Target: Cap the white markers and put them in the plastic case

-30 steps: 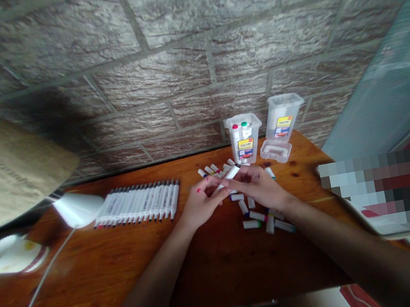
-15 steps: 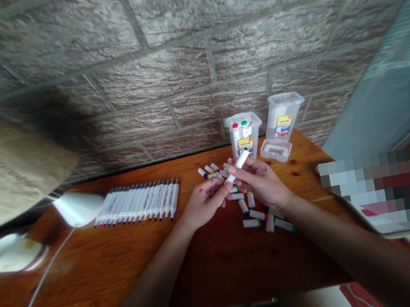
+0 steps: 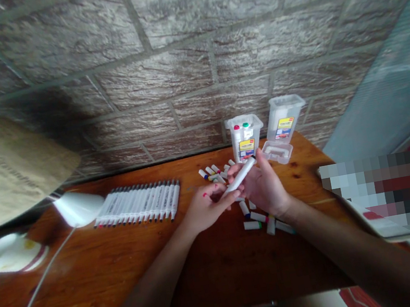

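Observation:
My left hand (image 3: 208, 207) is closed around the lower end of a white marker (image 3: 241, 176), which tilts up to the right and ends in a dark tip. Red marks show on the back of this hand. Behind and under the marker, my right hand (image 3: 264, 188) is turned palm up, its thumb stretched upward and its fingers loosely bent. Whether those fingers touch the marker is hard to tell. Short white cylinders with coloured ends, like marker caps (image 3: 252, 225), lie scattered around and below my hands; some are hidden by them.
White markers (image 3: 138, 203) lie side by side in a row on the wooden table (image 3: 131, 272). Two clear plastic boxes stand at the back: one holding markers (image 3: 245, 136), another with its lid open (image 3: 285, 118). A lamp (image 3: 79, 205), paper cup (image 3: 8, 254) and cable are left.
My right thumb and fingers have let go of the marker's upper end, and that hand has opened palm up. The marker now lies at a lower slant, still in my left hand.

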`<state>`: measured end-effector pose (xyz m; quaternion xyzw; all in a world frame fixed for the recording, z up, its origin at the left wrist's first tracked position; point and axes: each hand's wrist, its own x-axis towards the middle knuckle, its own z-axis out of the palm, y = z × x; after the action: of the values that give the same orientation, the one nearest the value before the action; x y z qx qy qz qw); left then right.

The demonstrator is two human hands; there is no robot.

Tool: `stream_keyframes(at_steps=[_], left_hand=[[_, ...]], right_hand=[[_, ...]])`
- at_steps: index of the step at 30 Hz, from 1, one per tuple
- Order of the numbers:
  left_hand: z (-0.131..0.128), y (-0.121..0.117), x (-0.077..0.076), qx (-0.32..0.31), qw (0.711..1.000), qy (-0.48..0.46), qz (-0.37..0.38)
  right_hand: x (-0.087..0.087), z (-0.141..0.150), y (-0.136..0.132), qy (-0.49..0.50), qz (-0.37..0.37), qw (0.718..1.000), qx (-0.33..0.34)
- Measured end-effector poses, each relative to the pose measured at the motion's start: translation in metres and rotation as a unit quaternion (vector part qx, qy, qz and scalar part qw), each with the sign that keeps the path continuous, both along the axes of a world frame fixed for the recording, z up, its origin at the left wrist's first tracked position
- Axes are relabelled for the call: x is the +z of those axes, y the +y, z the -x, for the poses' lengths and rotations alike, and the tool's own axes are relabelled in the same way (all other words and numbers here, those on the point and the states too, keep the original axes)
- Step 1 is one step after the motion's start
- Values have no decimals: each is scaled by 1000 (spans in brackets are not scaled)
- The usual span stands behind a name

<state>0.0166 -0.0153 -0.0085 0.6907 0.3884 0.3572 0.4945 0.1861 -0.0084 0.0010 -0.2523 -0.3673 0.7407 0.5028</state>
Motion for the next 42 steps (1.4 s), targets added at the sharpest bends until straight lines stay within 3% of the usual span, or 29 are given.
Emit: stream_keyframes(at_steps=[5,16,19,24,29,33,38,42], left_hand=[[0,0,-4,7,999,48,-17],[2,-1,-3,3,998,55,-31],[3,-1,-4,4,994,92,-60],[0,-3,-7,10,984,130,-120],[-4,-5,-9,40,971,156,-179],[-7,-7,-10,26,958,196,-208],[-6,-8,-7,-13,970,167,-179],[-2,-8,-6,29,978,127,-166]], right_hand=[[3,3,-2,4,27,999,24],[14,-8,2,30,32,999,-32],[15,-9,2,49,27,997,-47],[14,-6,-2,88,26,996,7],[11,-2,-7,105,22,994,11],[11,-2,-8,115,26,993,20],[13,-9,-7,132,36,990,21],[15,-16,-7,138,4,990,21]])
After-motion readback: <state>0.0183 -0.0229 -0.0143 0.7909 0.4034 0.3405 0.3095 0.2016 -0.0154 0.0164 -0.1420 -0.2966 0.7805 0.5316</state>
